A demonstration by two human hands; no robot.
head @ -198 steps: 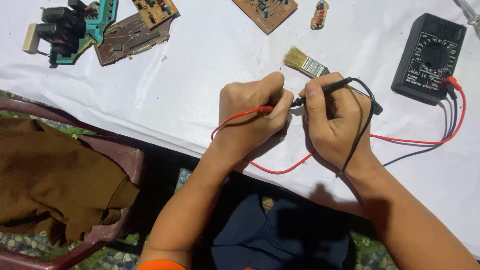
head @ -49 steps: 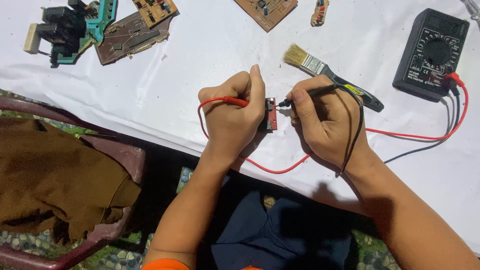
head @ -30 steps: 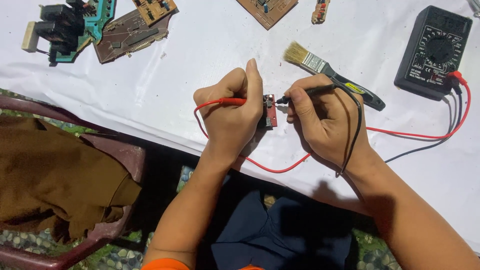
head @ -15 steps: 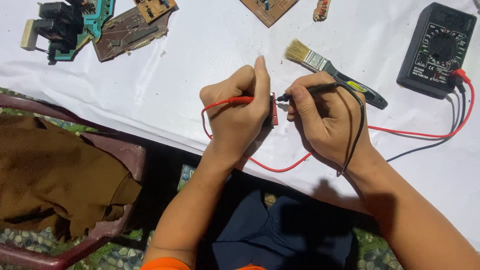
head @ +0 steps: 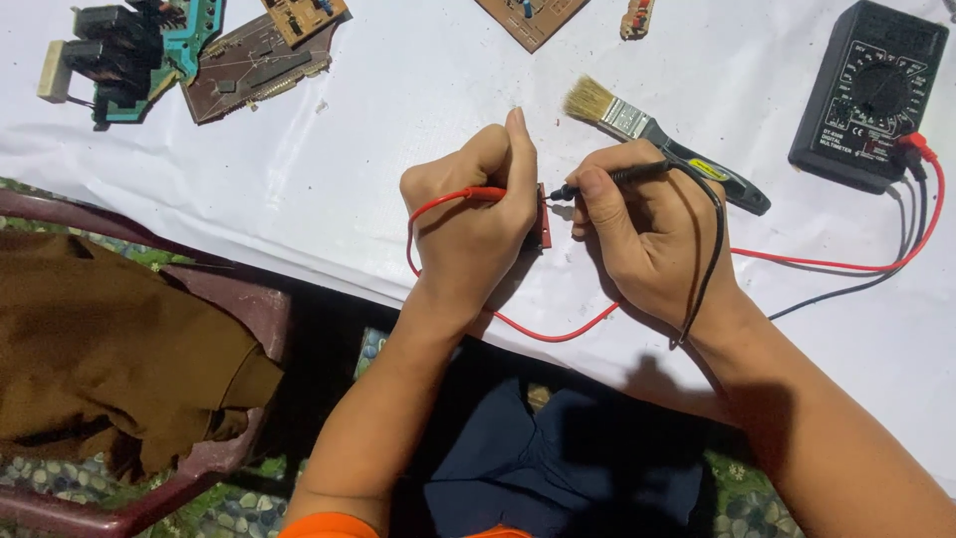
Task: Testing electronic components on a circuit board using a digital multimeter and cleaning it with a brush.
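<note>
White cloth covers the tabletop [head: 299, 199]. The left hand [head: 473, 214] pinches a small red part [head: 544, 215] between thumb and fingers, upright above the cloth, with the red probe [head: 468, 195] under the fingers too. The right hand [head: 647, 234] holds the black probe [head: 607, 179] like a pen, fingers pressed together, its tip touching the part. I think a good reading needs both tips steady on bare metal, with fingers away from the contacts. The meter [head: 871, 95] lies at the far right, a brush [head: 657, 134] just beside the right hand.
</note>
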